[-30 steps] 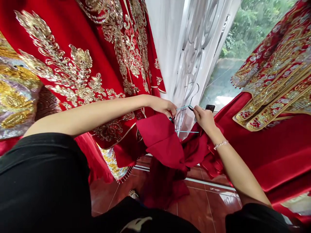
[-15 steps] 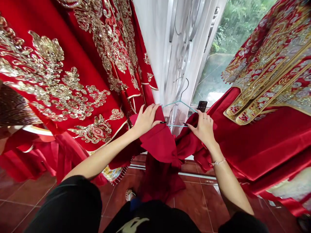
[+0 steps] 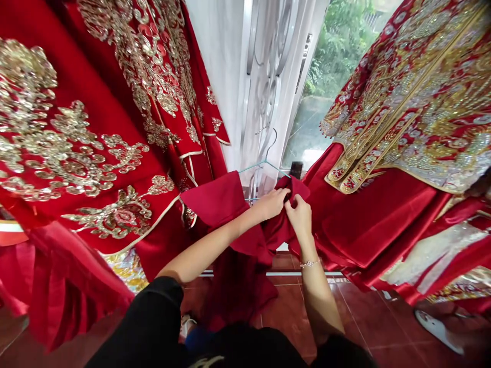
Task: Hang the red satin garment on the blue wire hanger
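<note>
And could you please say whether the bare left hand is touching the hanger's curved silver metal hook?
Apart: the head view shows a clear gap between the hook and the left hand below.

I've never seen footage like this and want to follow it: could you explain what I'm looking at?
There is no machine here, just a person's two bare hands. The view comes from a camera worn on their head, looking forward and down. The left hand and the right hand both appear to pinch a plain dark red cloth garment, beside a thin pale-blue hanger with a metal hook. The cloth hangs down over a reddish-brown tiled floor. A red gown with gold sequin embroidery is on the left, and a red jacket with gold and silver beading on the right.
</note>
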Demonstrator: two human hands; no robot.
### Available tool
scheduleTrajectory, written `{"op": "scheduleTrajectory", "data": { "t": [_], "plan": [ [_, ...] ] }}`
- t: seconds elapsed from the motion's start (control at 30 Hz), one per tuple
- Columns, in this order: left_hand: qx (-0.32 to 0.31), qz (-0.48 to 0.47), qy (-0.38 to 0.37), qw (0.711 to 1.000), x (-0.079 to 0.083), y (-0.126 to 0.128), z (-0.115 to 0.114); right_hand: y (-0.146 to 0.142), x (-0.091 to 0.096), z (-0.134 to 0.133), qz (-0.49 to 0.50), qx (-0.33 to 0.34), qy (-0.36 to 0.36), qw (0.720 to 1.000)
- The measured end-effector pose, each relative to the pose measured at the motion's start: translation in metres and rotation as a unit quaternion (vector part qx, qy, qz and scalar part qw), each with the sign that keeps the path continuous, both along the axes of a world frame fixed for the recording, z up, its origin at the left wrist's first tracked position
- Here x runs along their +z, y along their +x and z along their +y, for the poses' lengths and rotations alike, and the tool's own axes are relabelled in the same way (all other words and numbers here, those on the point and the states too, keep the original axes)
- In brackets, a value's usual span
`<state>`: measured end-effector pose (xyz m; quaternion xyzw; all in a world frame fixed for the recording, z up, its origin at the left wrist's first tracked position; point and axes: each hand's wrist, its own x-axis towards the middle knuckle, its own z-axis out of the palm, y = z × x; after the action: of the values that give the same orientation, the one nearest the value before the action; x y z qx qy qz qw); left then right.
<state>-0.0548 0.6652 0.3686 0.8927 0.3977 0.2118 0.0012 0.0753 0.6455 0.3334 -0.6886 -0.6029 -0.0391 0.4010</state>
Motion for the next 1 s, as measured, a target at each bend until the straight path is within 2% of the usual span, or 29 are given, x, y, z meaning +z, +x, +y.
{"op": "scheduleTrajectory", "data": {
  "t": [0.1, 0.2, 0.3, 0.37, 0.43, 0.5, 0.57, 0.63, 0.67, 0.73, 0.77, 0.83, 0.9, 0.93, 1.0],
  "plan": [
    [-0.04, 0.005, -0.053, 0.998, -0.014, 0.01, 0.025, 0.008, 0.012, 0.002, 0.021, 0.055, 0.019, 0.998],
    [-0.075, 0.009, -0.013, 0.997, -0.032, 0.006, 0.031, 0.008, 0.018, -0.001, 0.023, 0.074, 0.07, 0.995],
    [-0.094, 0.083, 0.033, 0.992, -0.048, -0.001, 0.031, -0.001, 0.022, -0.01, -0.019, 0.107, 0.113, 0.988],
    [-0.092, 0.131, 0.041, 0.986, -0.055, -0.005, 0.03, -0.007, 0.025, -0.021, -0.085, 0.188, 0.133, 0.969],
    [-0.077, 0.154, 0.041, 0.984, -0.058, -0.009, 0.028, -0.012, 0.027, -0.033, -0.154, 0.292, 0.14, 0.933],
    [-0.068, 0.177, 0.045, 0.981, -0.056, -0.012, 0.019, -0.012, 0.026, -0.042, -0.17, 0.35, 0.151, 0.909],
    [-0.068, 0.184, 0.064, 0.978, -0.051, -0.016, 0.001, -0.008, 0.025, -0.042, -0.109, 0.315, 0.2, 0.921],
    [-0.045, 0.145, 0.104, 0.983, -0.041, -0.023, -0.025, -0.001, 0.024, -0.034, -0.017, 0.2, 0.25, 0.947],
    [-0.022, 0.101, 0.129, 0.986, -0.035, -0.029, -0.038, 0.002, 0.024, -0.029, 0.018, 0.139, 0.253, 0.957],
    [0.059, -0.027, 0.181, 0.981, -0.021, -0.042, -0.06, 0.004, 0.025, -0.019, 0.04, 0.058, 0.2, 0.977],
    [0.116, -0.094, 0.199, 0.969, -0.014, -0.05, -0.067, 0.002, 0.025, -0.015, 0.029, 0.044, 0.15, 0.987],
    [0.247, -0.196, 0.206, 0.926, -0.002, -0.063, -0.068, -0.006, 0.023, -0.009, -0.008, 0.032, 0.058, 0.998],
    [0.362, -0.233, 0.173, 0.886, 0.003, -0.071, -0.056, -0.016, 0.019, -0.002, -0.031, 0.005, 0.008, 0.999],
    [0.399, -0.233, 0.148, 0.874, 0.004, -0.073, -0.048, -0.021, 0.016, 0.001, -0.03, -0.014, -0.002, 0.999],
    [0.436, -0.218, 0.111, 0.866, 0.001, -0.075, -0.033, -0.028, 0.008, 0.011, -0.01, -0.044, -0.003, 0.999]
  ]
}}
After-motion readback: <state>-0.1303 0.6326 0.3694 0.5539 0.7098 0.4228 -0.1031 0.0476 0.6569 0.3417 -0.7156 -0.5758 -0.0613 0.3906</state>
